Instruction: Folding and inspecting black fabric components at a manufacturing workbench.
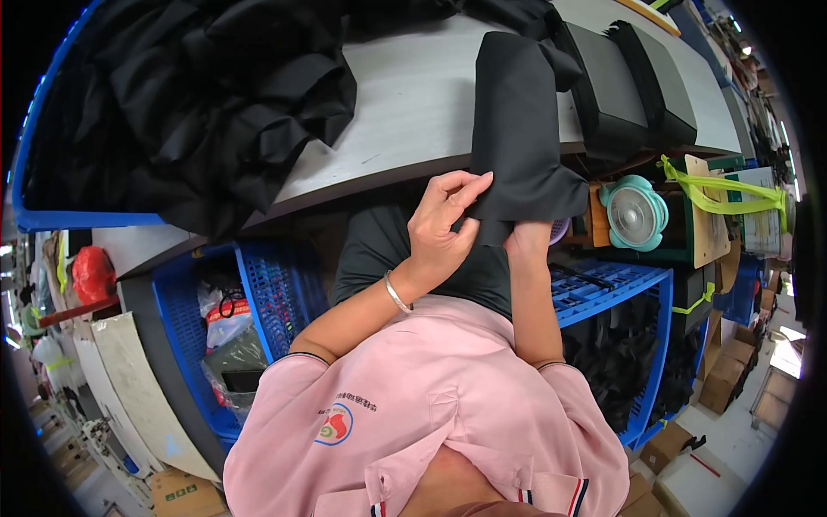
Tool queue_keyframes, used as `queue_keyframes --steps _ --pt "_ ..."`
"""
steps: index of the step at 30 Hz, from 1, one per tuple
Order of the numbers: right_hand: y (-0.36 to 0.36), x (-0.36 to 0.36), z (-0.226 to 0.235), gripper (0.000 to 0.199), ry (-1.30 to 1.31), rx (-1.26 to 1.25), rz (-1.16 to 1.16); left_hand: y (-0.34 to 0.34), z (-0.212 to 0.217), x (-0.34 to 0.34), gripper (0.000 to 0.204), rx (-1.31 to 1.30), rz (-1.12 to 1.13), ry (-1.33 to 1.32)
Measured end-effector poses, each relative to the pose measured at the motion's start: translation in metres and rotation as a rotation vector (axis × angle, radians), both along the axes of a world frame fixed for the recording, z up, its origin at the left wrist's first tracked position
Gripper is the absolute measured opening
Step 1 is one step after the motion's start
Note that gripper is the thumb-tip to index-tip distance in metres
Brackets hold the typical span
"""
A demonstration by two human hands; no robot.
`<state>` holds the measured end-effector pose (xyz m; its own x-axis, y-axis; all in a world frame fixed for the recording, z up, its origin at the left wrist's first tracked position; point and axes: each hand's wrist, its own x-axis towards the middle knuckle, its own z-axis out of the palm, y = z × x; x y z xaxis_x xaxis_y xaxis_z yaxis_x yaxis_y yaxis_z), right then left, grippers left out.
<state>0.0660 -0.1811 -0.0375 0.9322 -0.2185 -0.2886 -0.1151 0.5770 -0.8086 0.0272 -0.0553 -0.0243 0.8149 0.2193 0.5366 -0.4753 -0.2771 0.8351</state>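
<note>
A long folded piece of black fabric (521, 121) hangs over the near edge of the table, its far part lying on the tabletop. My left hand (441, 222), with a silver bangle at the wrist, is at the fabric's lower left edge. Its bent fingers and thumb close on that edge. From below, my right hand (527, 239) grips the fabric's lower end, its fingers mostly hidden under the cloth. Two stacks of black fabric pieces (603, 82) lie on the table just right of the held piece.
A large heap of black fabric (215, 103) fills a blue crate (86, 221) at the left. The grey-white table (405, 103) spans the front. Blue baskets (289, 289) flank my lap, and a teal fan (635, 213) stands at the right beside yellow-green straps (732, 191).
</note>
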Motion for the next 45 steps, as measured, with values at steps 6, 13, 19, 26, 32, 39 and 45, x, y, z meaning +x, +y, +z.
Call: queue_keyframes --steps 6,13,19,26,32,39,45 --pt "0.002 0.003 0.001 0.036 0.06 0.085 0.084 0.002 0.008 -0.009 0.057 -0.001 -0.009 0.009" --pt "-0.002 0.004 -0.002 0.034 -0.077 0.157 0.154 -0.003 0.004 -0.008 0.062 0.183 0.162 -0.004" --pt "-0.009 0.003 -0.018 0.034 -0.051 0.211 0.145 -0.005 0.005 -0.008 0.059 -0.053 0.02 0.019" --pt "0.001 0.0 0.001 0.038 0.017 0.131 0.139 -0.003 0.011 -0.009 0.055 -0.048 0.021 0.008" --pt "-0.001 0.009 -0.013 0.043 0.006 0.207 0.117 -0.004 0.007 -0.013 0.056 -0.054 -0.016 0.034" --pt "0.009 0.009 -0.009 0.044 -0.08 -0.007 0.137 0.003 0.005 -0.012 0.06 0.022 -0.015 0.021" --pt "0.004 0.01 -0.024 0.039 -0.152 0.182 0.142 0.006 0.001 -0.016 0.061 0.011 -0.027 0.061"
